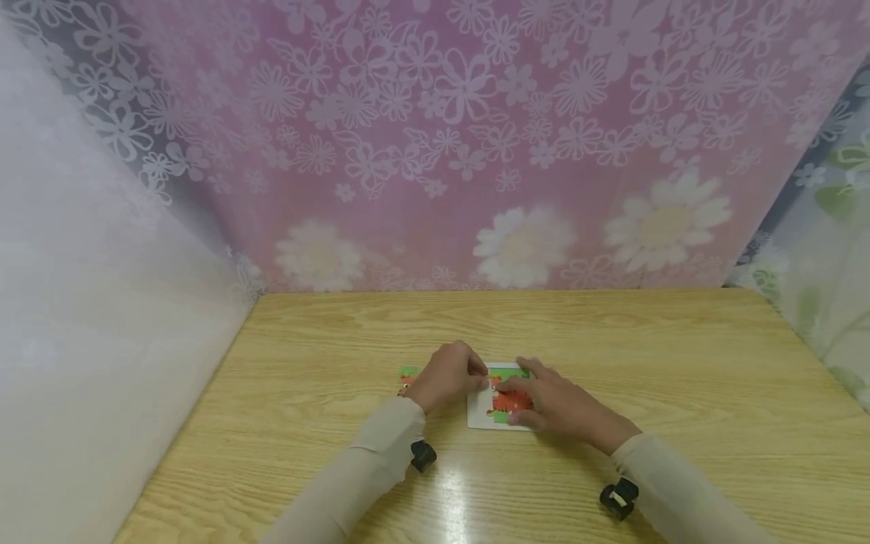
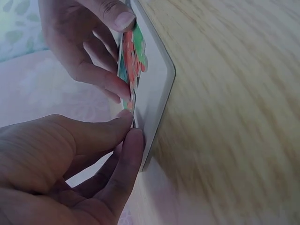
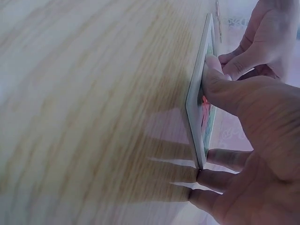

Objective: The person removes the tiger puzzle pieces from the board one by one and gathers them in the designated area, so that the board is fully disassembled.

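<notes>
A white puzzle board [image 1: 479, 414] lies flat on the table, with joined orange and green puzzle pieces [image 1: 503, 404] on its right part. The bare white strip is at its left. My left hand [image 1: 445, 376] is over the board's upper left; its thumb and index finger [image 2: 132, 143] pinch a thin puzzle piece [image 2: 131, 104] beside the joined ones, mostly hidden by the fingertips. Across the right side of the board rests my right hand [image 1: 564, 406], fingers spread, thumb [image 3: 215, 82] on the pieces near the front edge and other fingertips around the far and right edges.
Another orange and green puzzle piece [image 1: 408, 372] lies on the wooden table [image 1: 326, 340] left of the board, partly behind the left hand. A flowered pink curtain [image 1: 421, 189] hangs along the back, and pale cloth [image 1: 102, 264] closes off the left side.
</notes>
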A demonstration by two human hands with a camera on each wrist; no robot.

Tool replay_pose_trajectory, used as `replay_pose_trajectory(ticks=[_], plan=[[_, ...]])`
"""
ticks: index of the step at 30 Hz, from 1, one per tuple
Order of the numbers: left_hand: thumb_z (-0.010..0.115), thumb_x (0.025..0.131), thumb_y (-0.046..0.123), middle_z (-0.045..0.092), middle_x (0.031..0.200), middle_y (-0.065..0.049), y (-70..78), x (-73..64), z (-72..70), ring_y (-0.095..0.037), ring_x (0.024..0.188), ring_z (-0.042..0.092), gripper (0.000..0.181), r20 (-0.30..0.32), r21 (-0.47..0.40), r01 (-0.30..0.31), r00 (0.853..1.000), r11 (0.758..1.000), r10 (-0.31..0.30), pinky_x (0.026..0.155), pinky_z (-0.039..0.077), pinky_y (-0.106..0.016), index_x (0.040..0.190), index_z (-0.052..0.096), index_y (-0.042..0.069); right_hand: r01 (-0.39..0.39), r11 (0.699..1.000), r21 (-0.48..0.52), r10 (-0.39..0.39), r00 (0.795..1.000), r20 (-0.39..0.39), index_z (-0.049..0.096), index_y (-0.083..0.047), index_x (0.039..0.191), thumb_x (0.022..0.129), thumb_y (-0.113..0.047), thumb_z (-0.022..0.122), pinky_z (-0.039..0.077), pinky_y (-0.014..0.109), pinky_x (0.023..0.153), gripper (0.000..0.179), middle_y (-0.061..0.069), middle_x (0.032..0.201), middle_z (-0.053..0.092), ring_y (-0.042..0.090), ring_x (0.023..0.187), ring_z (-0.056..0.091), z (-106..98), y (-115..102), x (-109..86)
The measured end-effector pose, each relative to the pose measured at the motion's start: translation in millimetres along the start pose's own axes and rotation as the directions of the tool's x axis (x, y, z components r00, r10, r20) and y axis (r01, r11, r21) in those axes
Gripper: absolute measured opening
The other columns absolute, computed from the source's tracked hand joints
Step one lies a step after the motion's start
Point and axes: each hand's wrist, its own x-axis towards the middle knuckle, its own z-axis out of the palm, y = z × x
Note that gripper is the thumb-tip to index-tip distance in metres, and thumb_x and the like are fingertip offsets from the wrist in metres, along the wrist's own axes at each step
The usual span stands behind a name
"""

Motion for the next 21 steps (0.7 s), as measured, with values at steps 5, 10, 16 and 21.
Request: replay_pose_trajectory(ticks=[5, 10, 16, 21], plan=[[0.076, 0.092, 0.01, 0.075, 0.103, -0.006, -0.4, -0.6, 2.4, -0.013, 0.086, 0.07, 0.014, -0.017, 0.001, -0.026, 1.0, 1.0, 0.026, 0.072, 0.057, -0.027, 0.104, 0.079, 0.003, -0.002, 1.0, -0.016, 0.002, 1.0, 0.001, 0.065, -0.011, 0.136, 0.094, -0.035, 0.073, 0.042, 0.068, 0.098, 0.049, 0.036, 0.151, 0.036, 0.056, 0.138, 0.036, -1.7, -3.8, -1.3], [0.077, 0.092, 0.011, 0.075, 0.103, -0.005, 1.0, -1.6, 2.8, -0.013, 0.086, 0.07, 0.015, -0.028, -0.003, -0.015, 0.999, 1.0, 0.015, 0.071, 0.057, -0.027, 0.105, 0.079, 0.004, 0.038, 0.994, -0.099, -0.04, 0.999, -0.013, 0.067, -0.011, 0.133, 0.094, -0.032, 0.075, 0.047, 0.062, 0.097, 0.046, 0.032, 0.146, 0.044, 0.054, 0.134, 0.041, -5.8, -8.1, -4.0], [0.077, 0.092, 0.013, 0.075, 0.103, -0.005, 2.7, -3.0, 2.2, -0.014, 0.088, 0.07, 0.016, -0.032, -0.005, -0.008, 0.999, 1.0, 0.008, 0.072, 0.057, -0.028, 0.105, 0.079, 0.005, 0.062, 0.993, -0.099, -0.062, 0.998, 0.005, 0.07, -0.01, 0.13, 0.093, -0.029, 0.075, 0.049, 0.057, 0.096, 0.042, 0.032, 0.141, 0.051, 0.049, 0.13, 0.049, -9.1, -10.2, -6.5], [0.078, 0.091, 0.013, 0.075, 0.1, -0.004, 1.1, -1.8, 3.2, -0.012, 0.084, 0.069, 0.013, -0.044, -0.013, -0.013, 0.999, 1.0, 0.012, 0.07, 0.056, -0.027, 0.102, 0.08, 0.005, 0.075, 0.995, -0.07, -0.075, 0.997, 0.002, 0.069, -0.007, 0.13, 0.093, -0.025, 0.076, 0.051, 0.055, 0.093, 0.042, 0.034, 0.141, 0.05, 0.049, 0.125, 0.053, -7.0, -7.1, -7.5]])
